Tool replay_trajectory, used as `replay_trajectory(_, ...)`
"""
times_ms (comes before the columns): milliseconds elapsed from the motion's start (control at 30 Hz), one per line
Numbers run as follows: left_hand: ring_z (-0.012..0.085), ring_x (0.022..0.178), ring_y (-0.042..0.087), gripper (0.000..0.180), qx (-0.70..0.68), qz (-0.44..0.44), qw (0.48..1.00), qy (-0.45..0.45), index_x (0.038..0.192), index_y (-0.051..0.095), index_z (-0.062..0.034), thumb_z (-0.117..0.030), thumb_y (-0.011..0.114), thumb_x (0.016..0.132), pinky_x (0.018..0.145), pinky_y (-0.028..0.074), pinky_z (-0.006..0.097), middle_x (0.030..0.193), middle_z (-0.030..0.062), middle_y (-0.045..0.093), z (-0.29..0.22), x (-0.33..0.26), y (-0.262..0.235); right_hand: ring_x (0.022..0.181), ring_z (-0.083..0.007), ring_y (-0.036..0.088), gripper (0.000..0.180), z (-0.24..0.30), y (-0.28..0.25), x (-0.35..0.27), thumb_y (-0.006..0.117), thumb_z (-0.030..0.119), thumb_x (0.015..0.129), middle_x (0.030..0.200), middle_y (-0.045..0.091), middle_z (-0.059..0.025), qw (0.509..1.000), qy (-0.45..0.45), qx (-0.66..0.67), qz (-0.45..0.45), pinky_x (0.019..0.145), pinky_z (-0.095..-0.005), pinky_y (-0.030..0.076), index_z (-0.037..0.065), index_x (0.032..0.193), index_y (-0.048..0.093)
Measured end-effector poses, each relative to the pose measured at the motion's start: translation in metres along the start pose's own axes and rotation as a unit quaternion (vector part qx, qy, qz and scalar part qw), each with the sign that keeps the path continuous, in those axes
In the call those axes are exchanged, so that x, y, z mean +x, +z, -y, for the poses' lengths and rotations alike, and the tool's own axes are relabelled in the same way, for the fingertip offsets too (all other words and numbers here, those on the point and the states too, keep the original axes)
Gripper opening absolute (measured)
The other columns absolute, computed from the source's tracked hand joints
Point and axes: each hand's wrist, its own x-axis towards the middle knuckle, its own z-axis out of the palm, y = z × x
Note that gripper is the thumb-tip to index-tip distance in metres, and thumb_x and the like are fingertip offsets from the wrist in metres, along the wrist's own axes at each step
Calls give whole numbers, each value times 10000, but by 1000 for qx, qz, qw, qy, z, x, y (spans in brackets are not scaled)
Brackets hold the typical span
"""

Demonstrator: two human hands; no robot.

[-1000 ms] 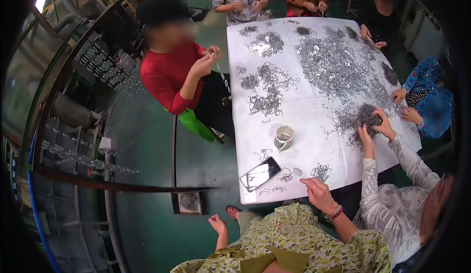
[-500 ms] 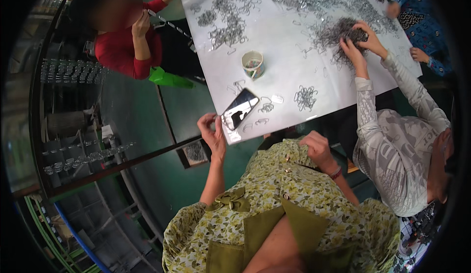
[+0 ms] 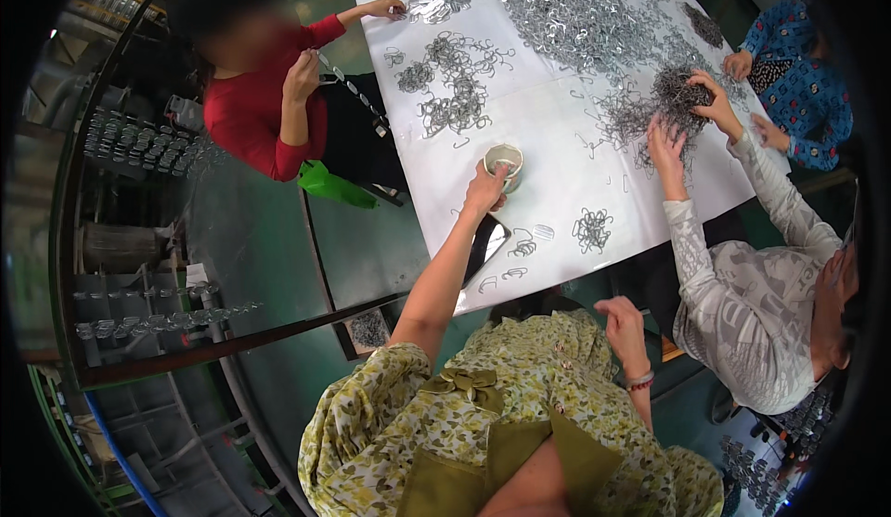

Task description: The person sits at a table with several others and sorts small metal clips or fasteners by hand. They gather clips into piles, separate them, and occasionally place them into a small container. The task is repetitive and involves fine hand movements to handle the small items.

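Note:
My left hand [image 3: 489,189] reaches out over the white table and is closed on a pale paper cup [image 3: 516,157], with the thumb at its rim. Under that forearm a dark phone [image 3: 488,243] lies partly hidden at the table's near left corner. A few bent wire hooks [image 3: 522,246] and a small white tag [image 3: 543,233] rest beside the phone. My right hand [image 3: 626,333] hangs in front of my flowered blouse, short of the table edge; its fingers are loosely bent and apart, and I see nothing in them.
A small heap of hooks [image 3: 591,228] lies right of the tag. Larger piles of wire hooks [image 3: 575,16] cover the far side. At my right, a person in a pale top handles a tangled bundle [image 3: 682,95]; a person in red at the left holds a chain of links [image 3: 351,88].
My left hand has moved from the phone's edge forward to the cup and taken hold of it. My right hand has loosened slightly, still near my body. The view has shifted a little.

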Motion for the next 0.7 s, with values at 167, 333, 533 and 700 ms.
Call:
replay_trajectory(167,158,495,578,477,-89,11,995,-38,1279,406,-65,-371,513,928,431,466,299,689,105,622,9,11,-5,813,-340,601,248,-3,6,-21,508,-114,740,823,616,-145,998,53,-7,39,711,-419,483,17,894,653)
replay_trajectory(333,133,476,529,311,-200,5,979,-40,1184,438,-79,-269,483,942,422,443,276,676,72,592,19,11,-22,841,-352,596,256,-8,-1,-7,516,-98,749,838,610,-155,996,24,-25,80,730,-432,477,22,929,653)
replay_trajectory(533,118,493,512,253,-166,-74,983,-14,1143,401,-78,-187,447,920,432,450,270,683,59,565,18,-19,-87,859,-366,585,265,-21,-16,11,514,-97,750,850,606,-159,996,55,-22,73,741,-441,475,17,947,650)
replay_trajectory(700,146,485,540,291,-133,-108,985,-40,1137,435,-54,-247,500,930,411,474,309,674,80,569,63,11,-99,909,-358,579,264,-34,-16,12,512,-99,749,891,611,-162,995,-11,-28,100,793,-433,469,11,949,646)
